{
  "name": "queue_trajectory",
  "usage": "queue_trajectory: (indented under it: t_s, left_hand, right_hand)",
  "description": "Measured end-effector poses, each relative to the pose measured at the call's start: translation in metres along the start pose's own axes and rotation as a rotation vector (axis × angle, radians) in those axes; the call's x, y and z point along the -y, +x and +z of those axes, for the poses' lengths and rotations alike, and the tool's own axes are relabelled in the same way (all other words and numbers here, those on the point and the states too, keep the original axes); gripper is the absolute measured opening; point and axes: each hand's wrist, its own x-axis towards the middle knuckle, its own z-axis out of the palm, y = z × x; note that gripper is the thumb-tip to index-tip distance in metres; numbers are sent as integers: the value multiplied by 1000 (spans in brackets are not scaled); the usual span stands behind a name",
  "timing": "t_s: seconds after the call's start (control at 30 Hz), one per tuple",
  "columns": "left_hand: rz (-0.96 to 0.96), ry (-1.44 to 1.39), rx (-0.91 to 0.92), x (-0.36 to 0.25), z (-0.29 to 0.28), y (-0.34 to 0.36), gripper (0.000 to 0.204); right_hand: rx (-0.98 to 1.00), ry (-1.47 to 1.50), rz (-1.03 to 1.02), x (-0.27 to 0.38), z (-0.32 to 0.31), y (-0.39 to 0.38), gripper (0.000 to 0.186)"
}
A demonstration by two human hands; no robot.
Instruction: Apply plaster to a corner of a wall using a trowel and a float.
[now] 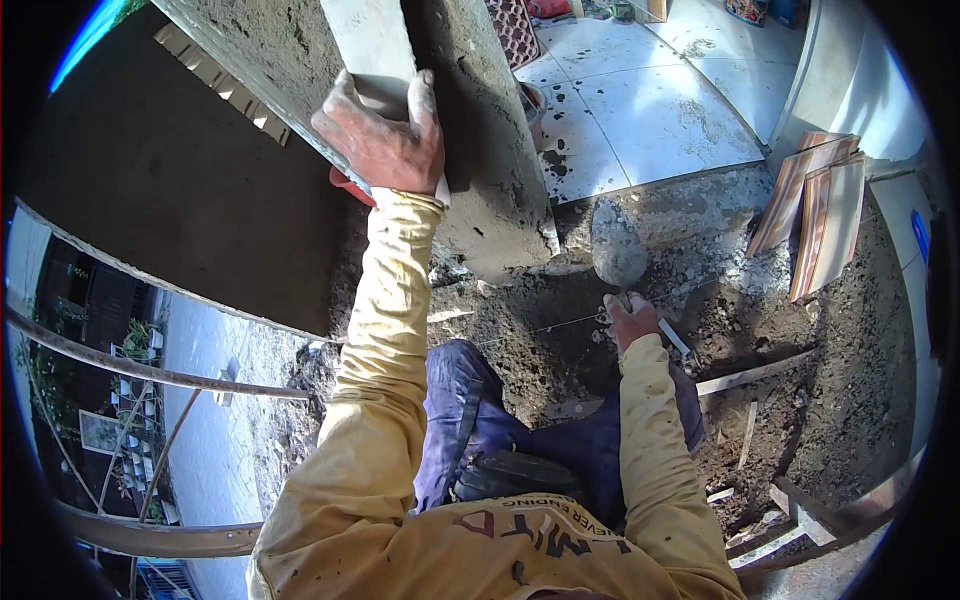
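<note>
The person's yellow shirt (480, 560) fills the lower edge, with purple trousers (590, 440) just beyond and a black pouch (515, 475) at the waist.

The left arm reaches forward to a pale board (368, 35). The left hand (392, 140) grips it, thumb on its right edge and the other fingers bent around its left, so they stand apart with the board between them. The board rises out of the top edge, in front of a grey pillar (495, 150). A red thing (349, 186) shows partly behind the left wrist.

Lower and to the right, the right hand (632, 322) is closed on a trowel (617, 245), fingers curled in; how they sit on its handle cannot be told. The trowel's grey-smeared blade points away, over rough ground (730, 330).

Beyond, striped tiles (830, 220) lean at the right, a pale tiled floor (620, 110) spreads past the pillar, and potted plants (135, 345) stand far off to the left.
</note>
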Motion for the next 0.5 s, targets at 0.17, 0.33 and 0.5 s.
queue_trajectory:
  t_s: [0.17,0.33,0.5]
  left_hand:
    - [38,82,248,18,-17,-93,73]
    - [-53,38,450,27,-31,-122,73]
    - [-244,-55,369,45,-86,-141,68]
  right_hand:
    - [72,177,86,17,6,-2,28]
    - [-15,24,-50,15,2,2,31]
    - [-68,-367,-693,112,1,8,35]
